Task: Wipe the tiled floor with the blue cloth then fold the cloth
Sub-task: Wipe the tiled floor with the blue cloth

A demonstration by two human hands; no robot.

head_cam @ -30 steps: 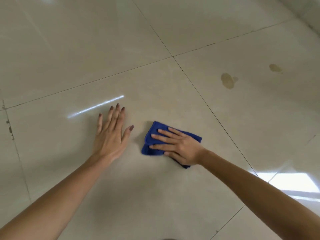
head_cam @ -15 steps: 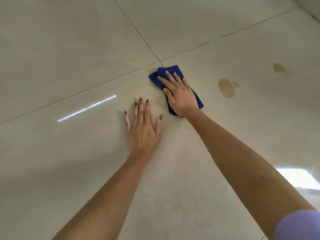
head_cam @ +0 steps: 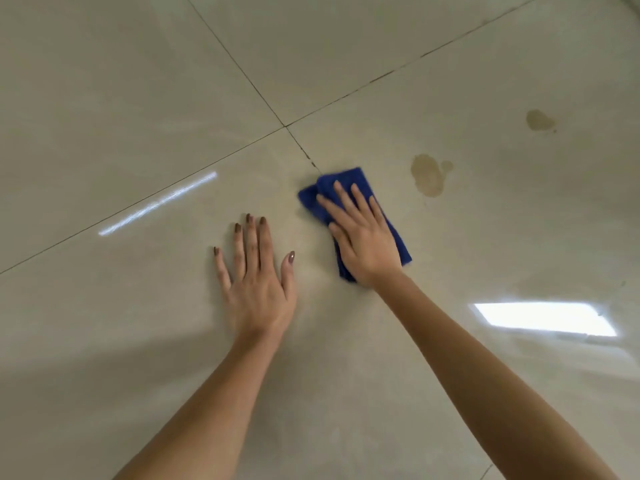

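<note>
A folded blue cloth point(head_cam: 349, 181) lies on the glossy beige tiled floor point(head_cam: 104, 98), just below where four tiles meet. My right hand point(head_cam: 363, 237) presses flat on top of it, fingers spread and pointing up-left, covering most of the cloth. My left hand point(head_cam: 256, 271) lies flat on the bare tile a short way to the cloth's left, fingers apart and holding nothing.
Two brownish stains mark the tile to the right of the cloth: a larger stain point(head_cam: 427, 174) close by and a smaller stain point(head_cam: 538, 120) farther back. Dark grout lines point(head_cam: 381, 76) cross the floor. A bright window reflection point(head_cam: 543, 318) shines at the right.
My right hand has slid the cloth from beside my left hand up to the tile corner, then back toward me and slightly right. My left hand stays planted on the tile.
</note>
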